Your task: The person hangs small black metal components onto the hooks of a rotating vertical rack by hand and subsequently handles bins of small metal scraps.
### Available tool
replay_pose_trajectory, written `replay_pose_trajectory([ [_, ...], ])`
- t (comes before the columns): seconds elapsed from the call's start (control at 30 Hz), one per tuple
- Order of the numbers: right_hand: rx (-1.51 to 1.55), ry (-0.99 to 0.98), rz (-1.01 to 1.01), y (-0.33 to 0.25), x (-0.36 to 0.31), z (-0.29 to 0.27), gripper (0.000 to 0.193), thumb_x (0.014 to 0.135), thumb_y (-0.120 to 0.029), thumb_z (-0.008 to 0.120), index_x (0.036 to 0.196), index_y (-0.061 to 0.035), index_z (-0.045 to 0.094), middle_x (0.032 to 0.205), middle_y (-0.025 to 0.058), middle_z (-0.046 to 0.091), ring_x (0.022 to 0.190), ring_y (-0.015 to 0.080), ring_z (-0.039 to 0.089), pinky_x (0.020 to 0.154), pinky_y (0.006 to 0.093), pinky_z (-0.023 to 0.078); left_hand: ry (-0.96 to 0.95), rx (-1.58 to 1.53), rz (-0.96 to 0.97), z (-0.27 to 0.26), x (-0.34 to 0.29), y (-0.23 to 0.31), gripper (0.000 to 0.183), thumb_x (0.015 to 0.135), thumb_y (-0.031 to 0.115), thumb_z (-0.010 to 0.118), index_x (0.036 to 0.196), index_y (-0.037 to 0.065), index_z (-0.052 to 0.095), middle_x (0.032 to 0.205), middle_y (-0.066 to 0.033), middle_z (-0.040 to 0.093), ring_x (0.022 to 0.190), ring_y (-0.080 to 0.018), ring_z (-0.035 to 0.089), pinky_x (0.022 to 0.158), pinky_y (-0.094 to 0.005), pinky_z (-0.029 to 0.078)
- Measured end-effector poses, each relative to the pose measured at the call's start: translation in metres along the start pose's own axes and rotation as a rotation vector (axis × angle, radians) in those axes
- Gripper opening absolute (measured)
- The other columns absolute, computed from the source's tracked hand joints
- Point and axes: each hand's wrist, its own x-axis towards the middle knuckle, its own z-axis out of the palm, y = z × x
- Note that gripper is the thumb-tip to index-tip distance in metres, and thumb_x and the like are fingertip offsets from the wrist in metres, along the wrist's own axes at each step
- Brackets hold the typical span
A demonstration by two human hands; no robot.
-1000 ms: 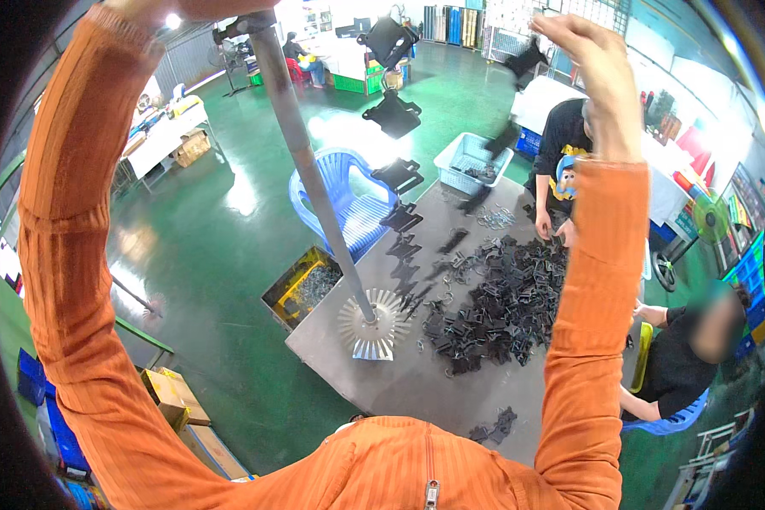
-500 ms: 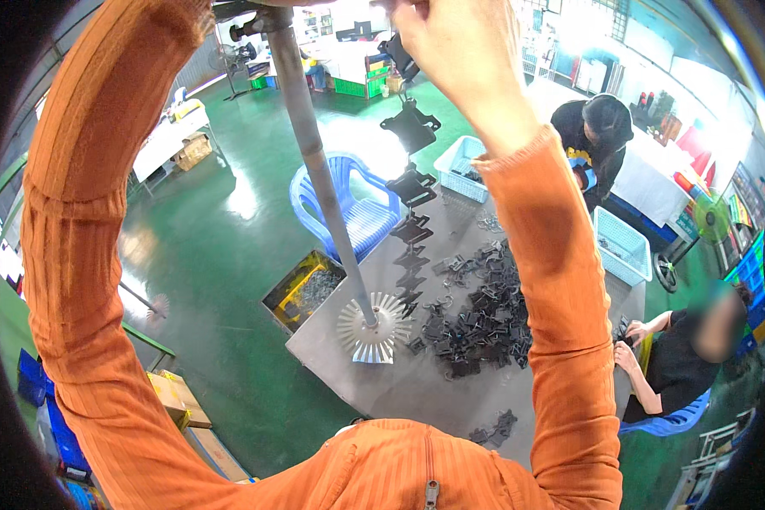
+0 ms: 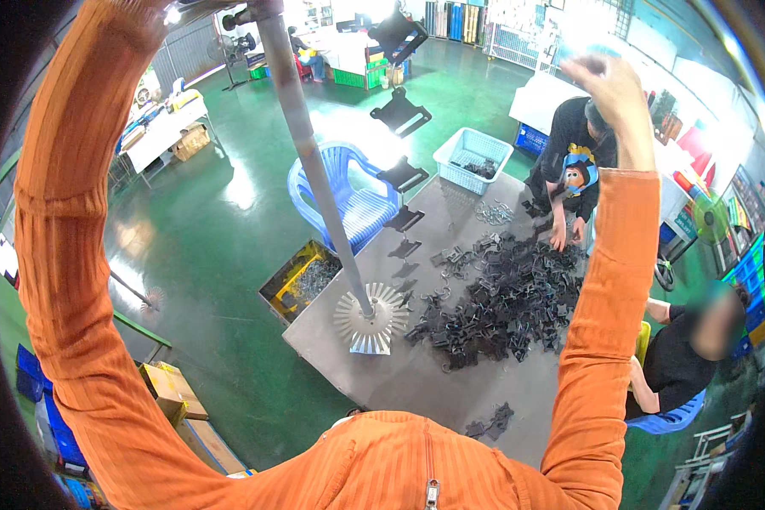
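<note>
My right hand [image 3: 616, 89] is raised at the upper right, its fingers loosely curled and slightly apart, with nothing visible in them. My left arm [image 3: 64, 255] reaches up past the top edge, so that hand is out of sight. Between the arms a grey metal pole [image 3: 302, 127] slants down to a round slotted metal disc [image 3: 370, 319] on the table [image 3: 382, 378]. Right of the pole, a string of black flat notched parts [image 3: 402, 110] hangs downward, apart from my right hand. A pile of similar black parts [image 3: 510, 297] covers the table's middle.
A light-blue basket [image 3: 472, 161] stands at the table's far edge. A blue plastic chair [image 3: 348, 195] and a yellow-lined bin [image 3: 302, 280] are to the left. One co-worker [image 3: 569, 153] reaches into the pile; another [image 3: 697, 348] sits at right.
My right hand has left the hanging string and moved right. The string sways slightly left. The far co-worker now leans in, hands at the pile.
</note>
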Motion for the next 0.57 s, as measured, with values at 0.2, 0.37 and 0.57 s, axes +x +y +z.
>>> replay_pose_trajectory([
  [0.2, 0.477, 0.133, -0.436, -0.13, 0.004, 0.066, 0.03, 0.081, -0.028, 0.064, 0.097, -0.0026, 0.066, 0.078, 0.013, 0.065, 0.074, 0.0214, 0.063, 0.068, 0.0316, 0.048, -0.187, 0.047, -0.202, -0.011, 0.019, 0.03, 0.042, 0.071, 0.007, 0.054, 0.111, -0.003, 0.061, 0.076, -0.0183, 0.067, 0.063, -0.0219, 0.062, 0.061, -0.0319, 0.049],
  [0.37, 0.602, 0.183, -0.358, -0.164, 0.008, 0.081, 0.022, 0.079, -0.021, 0.063, 0.082, -0.0004, 0.068, 0.07, 0.0141, 0.066, 0.066, 0.0237, 0.063, 0.064, 0.0324, 0.048, -0.187, -0.006, -0.11, -0.015, 0.016, 0.033, 0.03, 0.067, 0.0, 0.05, 0.094, -0.005, 0.064, 0.068, -0.0163, 0.064, 0.06, -0.0209, 0.058, 0.058, -0.0325, 0.047],
  [0.57, 0.812, -0.037, -0.019, -0.068, 0.016, 0.061, 0.018, 0.084, -0.022, 0.063, 0.087, -0.0045, 0.068, 0.08, 0.0028, 0.067, 0.072, 0.0108, 0.06, 0.068, 0.0256, 0.046, -0.105, 0.162, -0.253, -0.005, 0.002, 0.048, 0.034, 0.072, 0.001, 0.054, 0.104, -0.003, 0.064, 0.071, -0.0122, 0.065, 0.057, -0.0176, 0.056, 0.055, -0.0314, 0.045],
])
